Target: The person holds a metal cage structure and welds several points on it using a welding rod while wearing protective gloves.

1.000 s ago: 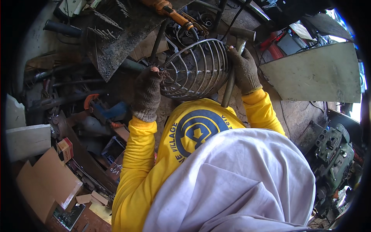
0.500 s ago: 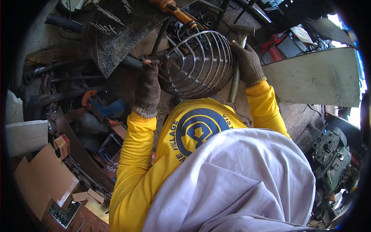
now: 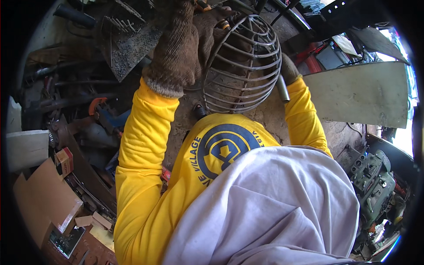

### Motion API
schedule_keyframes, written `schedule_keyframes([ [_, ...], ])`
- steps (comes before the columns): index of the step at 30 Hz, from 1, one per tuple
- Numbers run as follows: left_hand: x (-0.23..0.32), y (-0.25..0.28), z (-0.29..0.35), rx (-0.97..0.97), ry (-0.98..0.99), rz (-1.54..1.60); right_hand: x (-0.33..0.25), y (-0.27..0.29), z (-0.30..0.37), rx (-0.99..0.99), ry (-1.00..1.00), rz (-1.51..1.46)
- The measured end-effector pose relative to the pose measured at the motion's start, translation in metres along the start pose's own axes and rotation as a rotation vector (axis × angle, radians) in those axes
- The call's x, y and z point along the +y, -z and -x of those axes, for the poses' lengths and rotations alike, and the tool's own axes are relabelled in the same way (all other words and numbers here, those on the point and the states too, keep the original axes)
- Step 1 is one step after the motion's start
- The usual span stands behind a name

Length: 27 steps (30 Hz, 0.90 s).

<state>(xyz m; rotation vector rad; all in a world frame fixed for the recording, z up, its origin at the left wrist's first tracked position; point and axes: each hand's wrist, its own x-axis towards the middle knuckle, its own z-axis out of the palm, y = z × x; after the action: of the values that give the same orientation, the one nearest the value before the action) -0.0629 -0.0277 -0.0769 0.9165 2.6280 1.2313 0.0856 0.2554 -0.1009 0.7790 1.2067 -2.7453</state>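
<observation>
A round steel-bar cage (image 3: pixel 251 66), shaped like a basket with curved ribs, is held up in front of me, its open rim turned left. My left hand (image 3: pixel 179 53), in a brown knitted fingerless glove, is raised high at the rim's upper left. Its fingers curl towards the bars, and part of the grip is hidden. On the cage's far right side, my right hand (image 3: pixel 290 70), gloved alike, is mostly behind the ribs. It is closed on a hammer, whose metal handle (image 3: pixel 283 89) sticks out below; the head is hidden.
A gritty metal plate (image 3: pixel 126 46) with thin rods lies at upper left. A pale board (image 3: pixel 360 92) stands at right, with a green machine (image 3: pixel 377 185) below it. A cardboard box (image 3: pixel 46 196) lies at lower left. Beneath the cage is a concrete floor (image 3: pixel 176 119).
My left hand has risen and come closer. The cage has turned, its ribs now running across and its rim facing left. My right hand and the hammer have slipped behind its right side.
</observation>
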Motion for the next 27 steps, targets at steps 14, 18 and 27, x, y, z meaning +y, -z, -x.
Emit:
schedule_keyframes([
  [14,0.109,0.022,0.008,-0.559,0.125,1.144,0.011,0.003,0.017,0.087,0.039,-0.169],
  [18,0.118,0.026,0.027,-0.620,0.302,1.556,0.002,0.004,0.020,0.099,0.050,-0.160],
  [27,0.078,0.023,0.075,-0.022,-0.018,0.658,-0.013,0.001,0.016,0.091,0.038,-0.123],
])
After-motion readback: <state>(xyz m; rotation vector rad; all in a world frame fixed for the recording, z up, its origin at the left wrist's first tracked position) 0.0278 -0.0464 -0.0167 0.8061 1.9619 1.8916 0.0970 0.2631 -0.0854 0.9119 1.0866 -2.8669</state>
